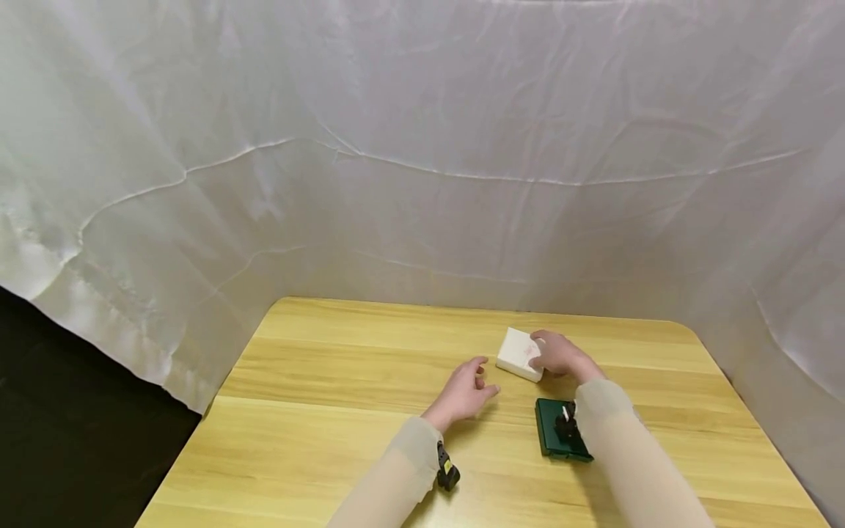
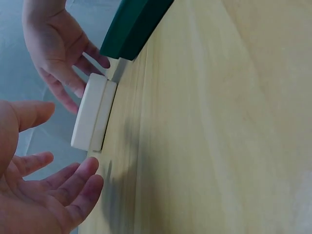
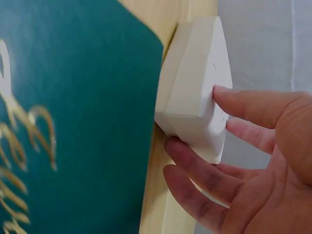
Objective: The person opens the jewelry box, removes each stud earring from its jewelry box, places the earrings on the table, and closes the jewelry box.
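On the wooden table lies a small white box [image 1: 515, 352] with a faint pink mark on its top. My right hand [image 1: 561, 353] holds its right end, the thumb on the top face and other fingertips at the side in the right wrist view. Left of the box, my left hand [image 1: 462, 389] is held just above the table, fingers spread and slightly bent, touching nothing. A dark green box [image 1: 549, 422] with gold lettering sits nearer to me, partly hidden by my right forearm and the black wrist camera.
A pale wooden table [image 1: 297, 374] with rounded far corners bears both boxes. Whitish cloth [image 1: 429, 235] hangs around its back and sides. At the lower left is a dark area [image 1: 79, 440] beyond the table edge.
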Available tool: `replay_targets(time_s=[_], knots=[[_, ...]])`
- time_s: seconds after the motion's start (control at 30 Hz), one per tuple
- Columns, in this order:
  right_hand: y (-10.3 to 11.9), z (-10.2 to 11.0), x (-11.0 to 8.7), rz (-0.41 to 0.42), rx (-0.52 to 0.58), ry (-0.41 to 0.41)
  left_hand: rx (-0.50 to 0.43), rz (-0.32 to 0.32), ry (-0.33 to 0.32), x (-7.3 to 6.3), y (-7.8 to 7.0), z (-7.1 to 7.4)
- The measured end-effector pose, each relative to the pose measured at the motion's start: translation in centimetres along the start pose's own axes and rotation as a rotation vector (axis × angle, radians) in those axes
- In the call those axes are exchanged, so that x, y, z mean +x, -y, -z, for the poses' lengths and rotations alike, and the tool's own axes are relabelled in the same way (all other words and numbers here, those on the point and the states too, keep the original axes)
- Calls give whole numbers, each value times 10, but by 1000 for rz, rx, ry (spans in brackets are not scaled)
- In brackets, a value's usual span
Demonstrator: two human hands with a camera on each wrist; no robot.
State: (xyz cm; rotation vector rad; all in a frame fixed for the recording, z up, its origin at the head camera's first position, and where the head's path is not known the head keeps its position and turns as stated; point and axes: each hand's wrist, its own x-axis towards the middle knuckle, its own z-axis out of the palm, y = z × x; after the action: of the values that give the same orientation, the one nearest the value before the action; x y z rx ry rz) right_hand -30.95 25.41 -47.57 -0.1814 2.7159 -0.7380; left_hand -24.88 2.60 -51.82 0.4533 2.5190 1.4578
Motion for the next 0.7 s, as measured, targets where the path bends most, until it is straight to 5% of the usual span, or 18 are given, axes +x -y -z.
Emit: replay_targets(time_s=[0.23, 0.47, 0.7], knots=[[12, -8, -2, 86, -25, 5, 27, 10, 5, 5, 3, 1], [19, -14, -3, 55, 44, 22, -29, -50, 25, 9, 5, 0], [25, -19, -6, 82, 90, 12, -12, -31, 20, 10, 6, 4]])
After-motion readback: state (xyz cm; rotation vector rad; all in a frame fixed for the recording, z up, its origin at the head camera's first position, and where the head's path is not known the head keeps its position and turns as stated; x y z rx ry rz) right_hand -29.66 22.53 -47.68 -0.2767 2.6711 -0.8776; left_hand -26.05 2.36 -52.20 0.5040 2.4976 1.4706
